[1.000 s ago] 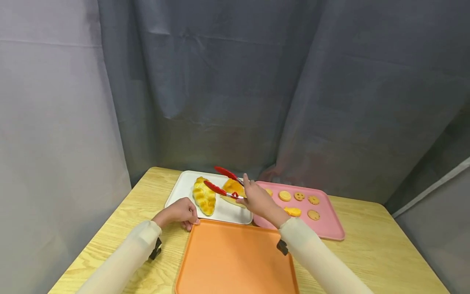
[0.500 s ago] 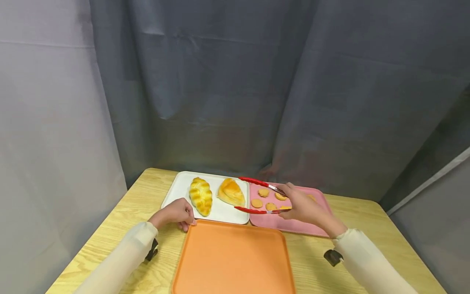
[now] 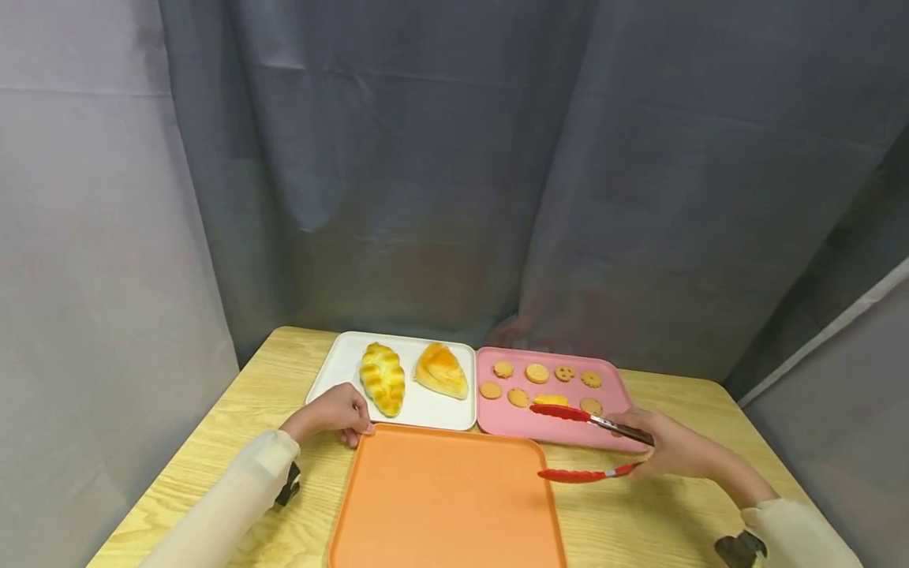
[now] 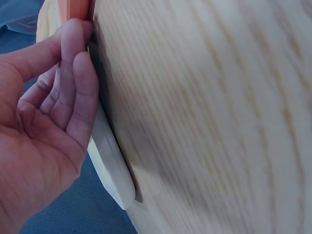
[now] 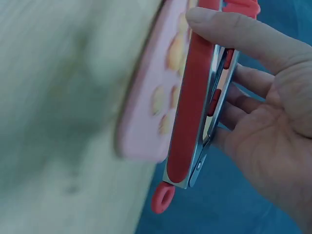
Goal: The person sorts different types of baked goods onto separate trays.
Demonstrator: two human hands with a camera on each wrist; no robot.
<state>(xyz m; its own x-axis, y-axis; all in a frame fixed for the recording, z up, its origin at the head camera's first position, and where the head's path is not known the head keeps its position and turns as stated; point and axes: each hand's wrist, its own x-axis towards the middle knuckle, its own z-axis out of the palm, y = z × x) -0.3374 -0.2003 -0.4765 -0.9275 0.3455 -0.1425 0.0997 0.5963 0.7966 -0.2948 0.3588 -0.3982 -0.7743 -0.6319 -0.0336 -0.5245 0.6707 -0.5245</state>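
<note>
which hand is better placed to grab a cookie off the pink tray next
Probably the right hand: it grips the red tongs, open, with the upper tip over the near edge of the pink tray, close to the cookies. The left hand rests at the orange tray corner, holding nothing.

Left hand [image 3: 332, 412]: your forearm reaches forward in a cream sleeve with a dark strap at the wrist; the palm faces down, the fingers [image 4: 73, 87] lie straight and close together, their tips pressed against an edge.

Right hand [image 3: 671, 451]: your arm extends out to the right, sleeve and dark wrist strap low in the head view; the thumb lies along the top and the fingers [image 5: 243, 105] curl beneath, gripping what you hold.
</note>
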